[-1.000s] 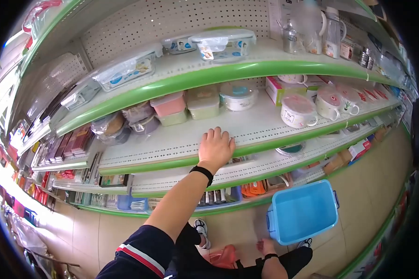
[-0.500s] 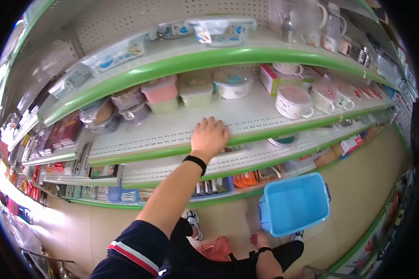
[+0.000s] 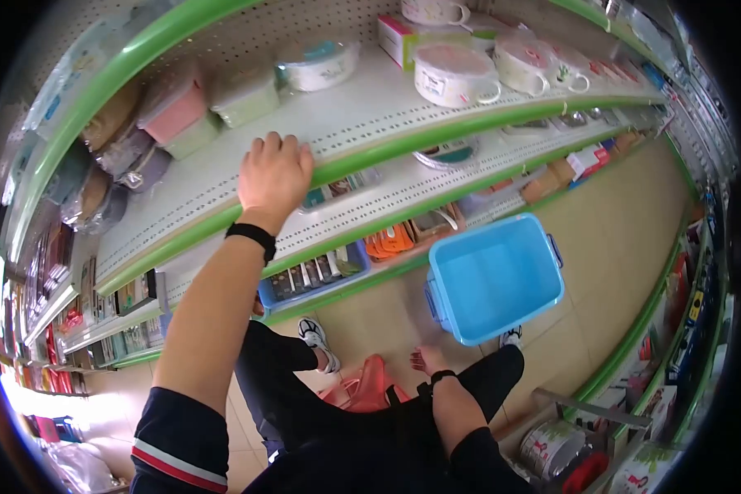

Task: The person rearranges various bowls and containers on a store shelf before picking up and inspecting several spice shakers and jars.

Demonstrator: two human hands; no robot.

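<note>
In the head view, the left hand (image 3: 273,177) rests palm down on the front edge of a shelf (image 3: 346,115), its fingers close together and clamped on nothing. The shelf looks rigid, so its green edge should bear a light lean. The right hand (image 3: 426,359) hangs low beside the blue tub (image 3: 498,276), fingers slightly curled and apart, touching nothing that can be made out.

The tub appears to stand on the floor (image 3: 617,222), near a shoe (image 3: 510,337). It looks like thin moulded plastic: light for its bulk, fairly stiff at the rim, perhaps flexing along the walls, and smooth enough to slip from a flat palm. The best holds are the dark handles at its two ends, right (image 3: 556,251) and left (image 3: 431,301).

On the shelf, the lidded cup (image 3: 449,78) looks hard and breakable; its side handle plus a palm underneath would suit. The pink box (image 3: 173,111) seems light and slick, better held around its body than by the lid.
</note>
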